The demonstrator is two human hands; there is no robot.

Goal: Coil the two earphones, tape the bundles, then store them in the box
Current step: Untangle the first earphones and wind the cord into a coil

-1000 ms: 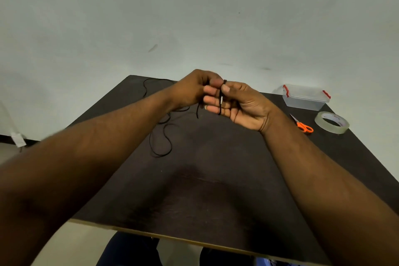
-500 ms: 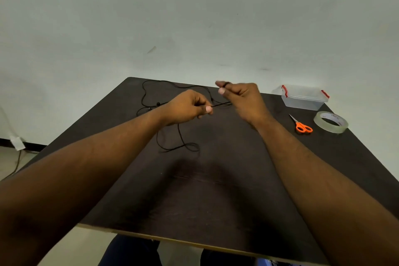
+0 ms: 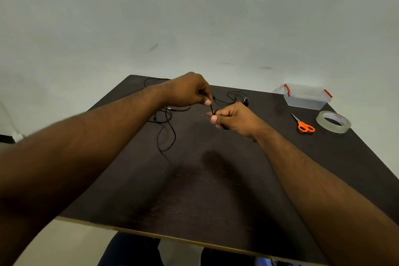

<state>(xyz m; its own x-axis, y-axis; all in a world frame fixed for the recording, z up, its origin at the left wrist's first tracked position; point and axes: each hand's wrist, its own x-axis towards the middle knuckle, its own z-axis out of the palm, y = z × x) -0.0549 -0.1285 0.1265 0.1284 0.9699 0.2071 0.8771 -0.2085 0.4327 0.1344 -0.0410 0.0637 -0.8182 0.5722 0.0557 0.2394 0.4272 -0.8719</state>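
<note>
Hands closer now vs 0.5 s ago, L hand (image 3: 190, 90) raised above R hand (image 3: 233, 117).
L fingertips pinch black earphone cord (image 3: 211, 108); R fingers curl round its coil; box (image 3: 306, 97) far right on table (image 3: 216, 190).

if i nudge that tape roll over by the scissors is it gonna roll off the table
Probably not: the tape roll lies flat on its side, so a nudge should slide it rather than roll it. It looks hollow and likely light, so it may skid easily on the smooth dark table, and it sits close to the right edge.
</note>
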